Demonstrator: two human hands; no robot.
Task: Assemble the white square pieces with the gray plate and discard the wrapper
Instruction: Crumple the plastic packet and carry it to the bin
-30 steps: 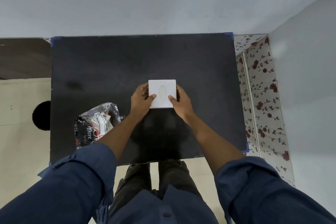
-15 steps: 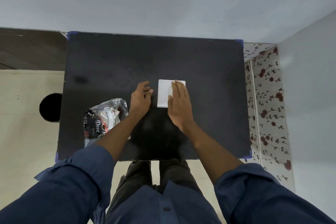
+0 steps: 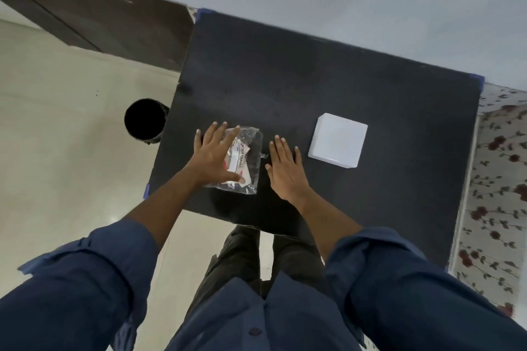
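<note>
A white square assembly (image 3: 338, 144) lies on the black table (image 3: 313, 88), right of both hands and untouched. The gray plate is not visible. A clear plastic wrapper (image 3: 245, 159) with a white and red label lies near the table's front left. My left hand (image 3: 212, 154) rests flat on the wrapper's left part, fingers spread. My right hand (image 3: 285, 168) lies flat on the table just right of the wrapper, fingers apart, holding nothing.
A round black bin (image 3: 145, 119) stands on the pale floor just left of the table. A dark wooden panel (image 3: 99, 17) runs along the back left. A floral-patterned surface (image 3: 496, 179) borders the table's right side.
Both hands left the white square and moved left to the wrapper; the left hand now lies on it. The view has swung left and tilted.
</note>
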